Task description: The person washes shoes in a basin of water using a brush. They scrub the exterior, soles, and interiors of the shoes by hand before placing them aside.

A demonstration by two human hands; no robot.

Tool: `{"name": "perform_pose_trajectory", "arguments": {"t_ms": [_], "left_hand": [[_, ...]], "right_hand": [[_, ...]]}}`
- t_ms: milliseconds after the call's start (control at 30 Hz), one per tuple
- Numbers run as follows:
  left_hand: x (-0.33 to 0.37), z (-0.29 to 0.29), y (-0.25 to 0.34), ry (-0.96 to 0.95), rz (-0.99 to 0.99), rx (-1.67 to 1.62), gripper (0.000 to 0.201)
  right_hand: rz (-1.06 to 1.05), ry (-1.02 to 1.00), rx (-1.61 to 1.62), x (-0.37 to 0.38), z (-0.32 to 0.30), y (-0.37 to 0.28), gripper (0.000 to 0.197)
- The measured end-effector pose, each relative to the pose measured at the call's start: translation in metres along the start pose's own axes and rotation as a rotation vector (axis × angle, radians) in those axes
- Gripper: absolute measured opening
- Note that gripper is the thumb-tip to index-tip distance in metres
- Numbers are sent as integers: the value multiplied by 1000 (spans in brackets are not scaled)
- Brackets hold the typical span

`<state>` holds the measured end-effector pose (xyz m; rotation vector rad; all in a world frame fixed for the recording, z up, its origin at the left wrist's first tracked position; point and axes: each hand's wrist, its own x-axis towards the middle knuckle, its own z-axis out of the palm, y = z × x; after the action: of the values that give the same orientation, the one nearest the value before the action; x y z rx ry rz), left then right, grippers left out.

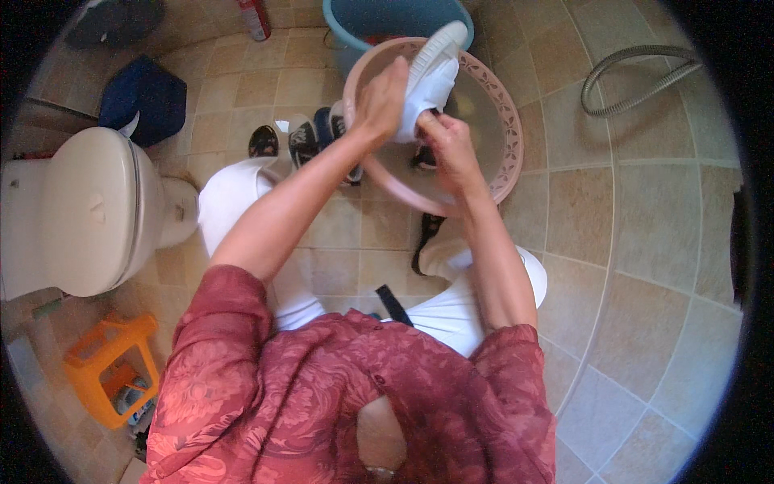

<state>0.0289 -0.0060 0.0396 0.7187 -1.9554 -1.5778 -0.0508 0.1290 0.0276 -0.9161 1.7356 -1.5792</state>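
Note:
A white shoe is held tilted over a pink basin, its pale sole turned toward my left hand. My right hand grips the shoe at its opening, with fingers bent at the dark gap. Along the sole side lies my left hand, fingers stretched out flat; whether its thumb hooks the shoe is hidden. Murky water seems to fill the basin. A dark item shows in it below the shoe, partly covered by my right hand.
Behind the basin stands a blue bucket. Several dark shoes sit on the tiles left of the basin. A toilet and an orange plastic stool are at left. A shower hose curls at right.

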Motion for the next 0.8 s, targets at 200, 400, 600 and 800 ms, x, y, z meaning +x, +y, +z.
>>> {"name": "perform_pose_trajectory", "arguments": {"t_ms": [200,400,600,800], "left_hand": [[0,22,1,78,-117,-52,64],[10,35,-30,61,-150,22,62],[-6,-3,15,-73,-125,162,64],[1,5,4,-73,-99,-54,68]], "right_hand": [[-13,110,61,10,-2,-1,26],[-118,99,-158,20,-7,60,25],[111,-41,-116,2,3,9,24],[48,41,23,-1,-3,-17,26]]}}
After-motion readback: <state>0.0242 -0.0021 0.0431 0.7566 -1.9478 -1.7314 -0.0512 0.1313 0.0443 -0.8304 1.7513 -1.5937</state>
